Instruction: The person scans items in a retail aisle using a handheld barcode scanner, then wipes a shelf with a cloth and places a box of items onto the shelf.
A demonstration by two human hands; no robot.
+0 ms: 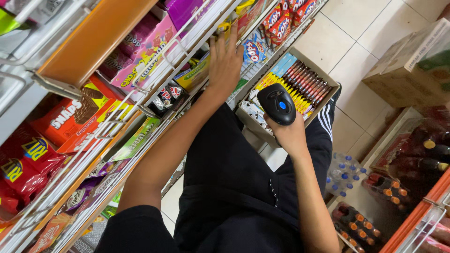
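Observation:
My left hand (225, 58) reaches up to a wire shelf (154, 75) of snack packs, fingers spread, palm near a yellow pack (193, 76) and a blue snack bag (253, 50); it grips nothing. My right hand (290, 133) holds a black handheld barcode scanner (277, 103) with a blue button, raised over a cardboard box (330, 89). That box rests on my lap and holds rows of red and yellow snack bars (304, 80). My black trousers fill the lower middle.
Shelves on the left carry red cracker bags (23, 159), pink boxes (145, 47) and orange packs. Cardboard cartons (408, 70) stand on the tiled floor at right. Water bottles (342, 175) and dark drink bottles (412, 164) sit lower right.

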